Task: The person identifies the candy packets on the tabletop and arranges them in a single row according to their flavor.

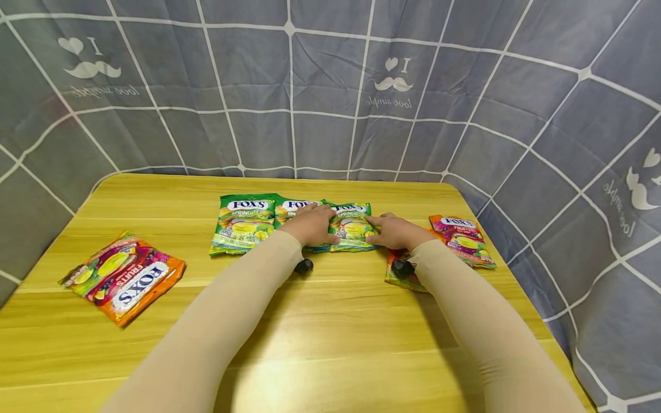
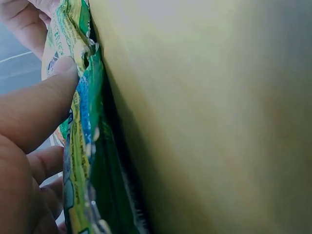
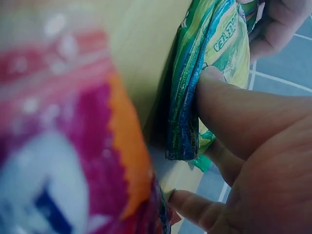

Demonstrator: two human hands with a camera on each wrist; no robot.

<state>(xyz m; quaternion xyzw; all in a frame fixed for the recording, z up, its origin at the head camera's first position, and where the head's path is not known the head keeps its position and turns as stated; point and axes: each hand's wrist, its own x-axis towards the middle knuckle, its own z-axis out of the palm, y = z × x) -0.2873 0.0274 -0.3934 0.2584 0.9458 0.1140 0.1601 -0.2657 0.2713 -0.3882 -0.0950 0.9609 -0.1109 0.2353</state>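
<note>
Three green FOX'S candy bags lie face up in a row in the head view: the left bag [image 1: 244, 223], the middle bag [image 1: 286, 209] and the right bag [image 1: 352, 228]. My left hand [image 1: 311, 225] rests over the middle bag, hiding much of it. Its thumb [image 2: 53, 95] touches the right bag's near left part. At that bag's right edge is my right hand [image 1: 396, 231], its thumb [image 3: 224, 102] pressing on the wrapper and its fingers spread. Under my right wrist lies an orange bag [image 1: 408, 280], mostly hidden.
Another orange-and-purple FOX'S bag [image 1: 465, 238] lies at the table's right side. One more orange bag [image 1: 126, 275] lies turned at the left. A grey checked curtain [image 1: 330, 86] surrounds the back and sides of the wooden table [image 1: 320, 344].
</note>
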